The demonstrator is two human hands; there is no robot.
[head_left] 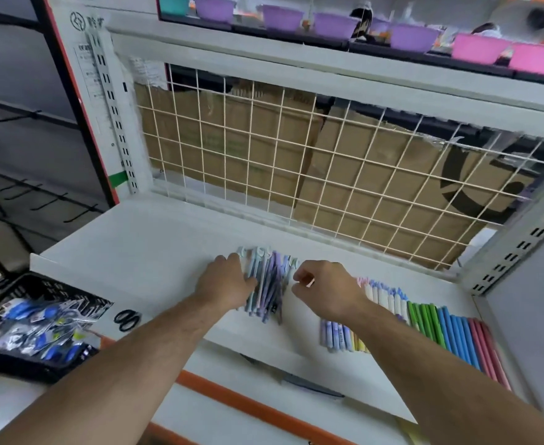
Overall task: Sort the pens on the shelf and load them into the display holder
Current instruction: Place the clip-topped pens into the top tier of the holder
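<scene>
A loose pile of pastel pens (269, 284), blue, purple and grey, lies on the white shelf (142, 245) near its middle. My left hand (227, 279) rests flat on the left side of that pile, fingers straight. My right hand (325, 290) hovers just right of the pile with fingers curled, thumb and forefinger pinched together; whether a pen is between them I cannot tell. To the right lies a sorted row of pens (437, 326) grouped by colour: white, green, blue, pink. Several purple and yellow pens (339, 338) show below my right wrist. No display holder is visible.
Black scissors (127, 319) lie on the shelf's front left. A black basket (36, 326) of packaged blue items stands at the far left. A wire grid (296, 162) with cardboard behind closes the back. Purple and pink tubs (476, 48) sit on the shelf above.
</scene>
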